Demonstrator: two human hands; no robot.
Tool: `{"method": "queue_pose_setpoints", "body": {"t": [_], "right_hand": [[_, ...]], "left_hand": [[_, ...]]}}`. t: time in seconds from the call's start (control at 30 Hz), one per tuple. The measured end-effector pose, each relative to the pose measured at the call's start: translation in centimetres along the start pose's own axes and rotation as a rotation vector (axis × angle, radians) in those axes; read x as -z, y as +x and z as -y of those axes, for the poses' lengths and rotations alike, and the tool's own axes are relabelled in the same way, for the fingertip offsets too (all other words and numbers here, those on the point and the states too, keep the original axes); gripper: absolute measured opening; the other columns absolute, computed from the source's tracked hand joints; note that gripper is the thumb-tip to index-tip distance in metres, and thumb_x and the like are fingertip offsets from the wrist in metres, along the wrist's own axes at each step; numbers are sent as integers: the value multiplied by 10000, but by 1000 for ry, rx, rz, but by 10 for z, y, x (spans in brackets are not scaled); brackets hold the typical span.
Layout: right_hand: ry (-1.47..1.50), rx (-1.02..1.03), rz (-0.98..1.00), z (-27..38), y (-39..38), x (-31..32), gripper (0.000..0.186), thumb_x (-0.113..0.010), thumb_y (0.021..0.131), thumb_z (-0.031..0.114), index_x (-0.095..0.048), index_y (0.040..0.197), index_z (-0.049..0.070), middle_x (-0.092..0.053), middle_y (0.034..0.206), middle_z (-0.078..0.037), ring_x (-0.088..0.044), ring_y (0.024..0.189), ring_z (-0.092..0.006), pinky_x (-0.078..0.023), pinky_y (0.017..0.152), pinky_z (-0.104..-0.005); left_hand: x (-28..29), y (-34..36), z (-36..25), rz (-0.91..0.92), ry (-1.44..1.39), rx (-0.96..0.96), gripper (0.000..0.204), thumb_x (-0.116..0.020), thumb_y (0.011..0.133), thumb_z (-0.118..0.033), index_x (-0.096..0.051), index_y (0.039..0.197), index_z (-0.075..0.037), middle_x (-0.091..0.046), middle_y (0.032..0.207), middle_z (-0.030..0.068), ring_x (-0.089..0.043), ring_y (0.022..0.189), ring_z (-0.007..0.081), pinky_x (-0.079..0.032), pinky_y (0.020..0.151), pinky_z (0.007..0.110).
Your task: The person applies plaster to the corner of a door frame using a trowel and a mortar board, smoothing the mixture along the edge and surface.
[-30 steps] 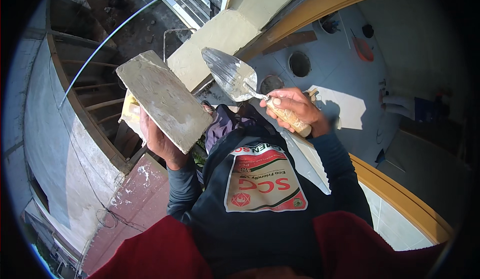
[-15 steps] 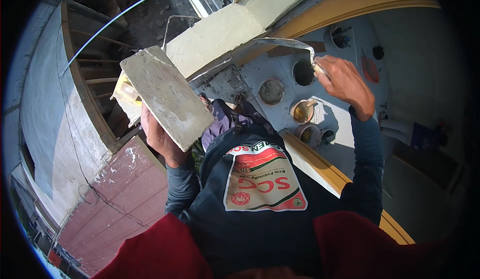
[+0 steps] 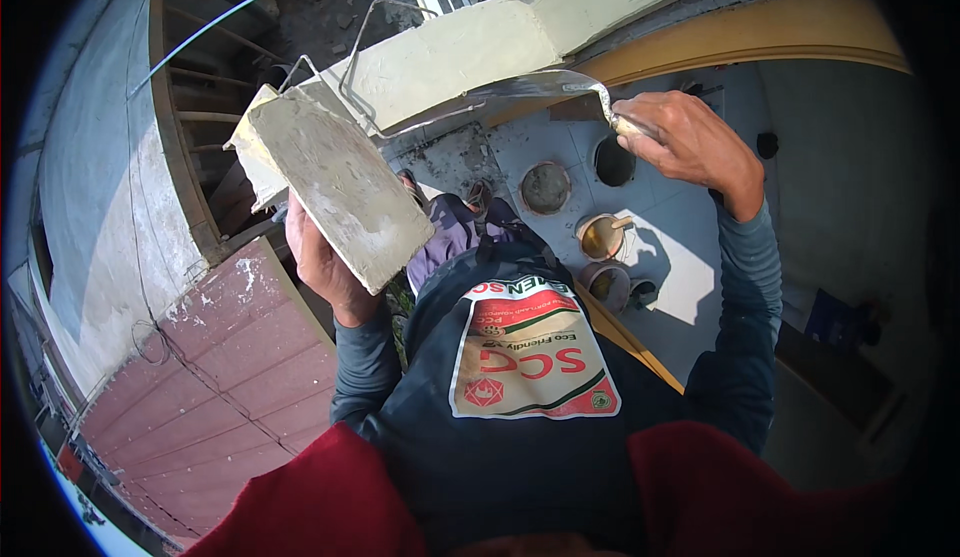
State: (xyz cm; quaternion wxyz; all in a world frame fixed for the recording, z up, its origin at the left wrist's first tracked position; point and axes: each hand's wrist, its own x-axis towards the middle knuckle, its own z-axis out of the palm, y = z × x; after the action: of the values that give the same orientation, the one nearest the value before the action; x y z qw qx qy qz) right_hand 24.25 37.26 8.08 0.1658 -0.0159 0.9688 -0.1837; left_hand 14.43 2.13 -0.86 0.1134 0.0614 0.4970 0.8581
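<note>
My left hand is closed under a rectangular plastering hawk, its pale board smeared with grey mortar and tilted down toward me. In my right hand I grip a plastering trowel by its handle, below a bent metal neck. The thin blade, seen nearly edge-on, lies along the near edge of a cream plastered ledge. Whether it presses on the plaster I cannot tell. Bent metal rods clasp the ledge beside the hawk, which hides part of it.
Below stand a bucket of grey mortar, a dark bucket and a bucket with a brush on a tiled floor. A yellow beam runs at the upper right. Reddish roofing lies at the lower left.
Relative to the ledge, my right hand and the trowel have moved left, nearer the bent rods. The whole view has shifted slightly. Both hands keep their grips.
</note>
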Motion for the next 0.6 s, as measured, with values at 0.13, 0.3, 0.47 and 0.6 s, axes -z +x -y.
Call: {"method": "queue_pose_setpoints", "body": {"t": [0.13,0.3,0.47,0.6], "right_hand": [[232,22,-145,-3,-23,-31,317,-681,835,156,-664,1054,-72,-682,953,-248,-657,829,-401,-525,771,-416],[595,-224,-291,15,-45,-88,331,-721,834,163,-655,1074,-55,-690,902,-213,-675,776,-326,-518,748,-367],[851,-334,-512,45,-42,-126,266,-718,834,105,-563,1006,-27,-650,836,-193,-668,737,-292,-502,689,-351],[862,-306,-757,68,-22,-141,254,-700,859,104,-523,1003,-8,-634,781,-158,-664,690,-281,-501,644,-353]], "left_hand": [[0,-3,0,66,-66,-3,398,-393,1025,-171,-484,1326,74,-610,1209,167,-674,1014,251,-588,823,364],[1,3,12,-50,-89,158,391,-411,1024,-174,-505,1320,64,-635,1176,147,-677,999,231,-575,820,344],[-18,27,31,46,-80,265,428,-410,1006,-209,-453,1381,-8,-613,1216,133,-666,1004,213,-554,850,340],[-38,40,40,120,-263,467,405,-420,967,-162,-494,1334,-7,-642,1128,113,-669,953,189,-550,815,326]]}}
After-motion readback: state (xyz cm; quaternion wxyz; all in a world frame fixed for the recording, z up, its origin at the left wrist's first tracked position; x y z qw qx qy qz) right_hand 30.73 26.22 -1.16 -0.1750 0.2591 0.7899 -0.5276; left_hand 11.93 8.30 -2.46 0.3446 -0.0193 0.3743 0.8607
